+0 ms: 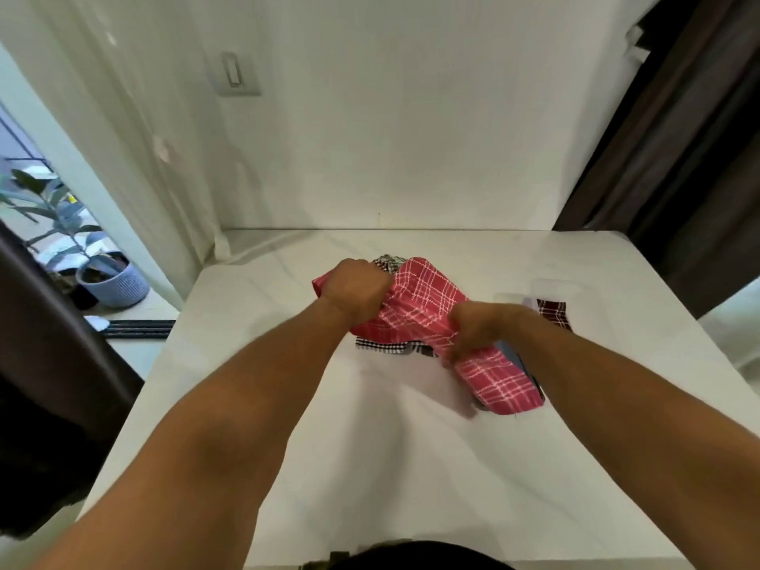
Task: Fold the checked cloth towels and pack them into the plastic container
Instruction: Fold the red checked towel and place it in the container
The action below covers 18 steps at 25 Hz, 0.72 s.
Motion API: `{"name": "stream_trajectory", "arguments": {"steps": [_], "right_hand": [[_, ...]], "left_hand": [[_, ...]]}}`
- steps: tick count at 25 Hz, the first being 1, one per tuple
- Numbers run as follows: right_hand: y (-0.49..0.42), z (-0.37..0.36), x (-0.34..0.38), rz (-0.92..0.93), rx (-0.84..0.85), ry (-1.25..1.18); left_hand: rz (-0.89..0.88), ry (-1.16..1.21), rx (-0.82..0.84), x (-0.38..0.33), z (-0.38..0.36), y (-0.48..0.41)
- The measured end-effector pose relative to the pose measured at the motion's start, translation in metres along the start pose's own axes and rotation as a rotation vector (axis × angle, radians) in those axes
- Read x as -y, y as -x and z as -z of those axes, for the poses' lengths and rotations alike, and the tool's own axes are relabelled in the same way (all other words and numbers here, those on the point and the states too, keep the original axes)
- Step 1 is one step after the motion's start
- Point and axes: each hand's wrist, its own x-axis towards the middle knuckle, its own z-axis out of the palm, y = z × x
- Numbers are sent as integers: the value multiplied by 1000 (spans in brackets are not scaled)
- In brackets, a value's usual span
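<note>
White table (370, 466): red checked towel (427, 306) gripped unfolded by left hand (355, 292) and right hand (477, 329); 1 dark towel (551, 312) apparently packed in plastic container (547, 288); others unfolded.

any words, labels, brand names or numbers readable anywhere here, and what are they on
None: no text can be read in this view.
Red checked towel, held by the left hand and right hand: woven pattern only, no label showing.
Plastic container: no marking visible.
Wall switch: blank.
Plant pot: ribbed, no lettering.
</note>
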Motion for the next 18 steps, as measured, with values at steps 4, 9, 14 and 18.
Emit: {"name": "stream_trajectory", "arguments": {"steps": [4, 9, 14, 18], "right_hand": [[2, -2, -11, -2, -248, -189], [13, -10, -10, -158, 49, -579], [3, -27, 8, 17, 280, -359], [11, -7, -5, 68, 404, -812]], "left_hand": [[15, 143, 128, 14, -16, 1], [141, 712, 521, 29, -32, 19], [58, 798, 729, 10, -36, 26], [114, 745, 820, 32, -34, 27]]}}
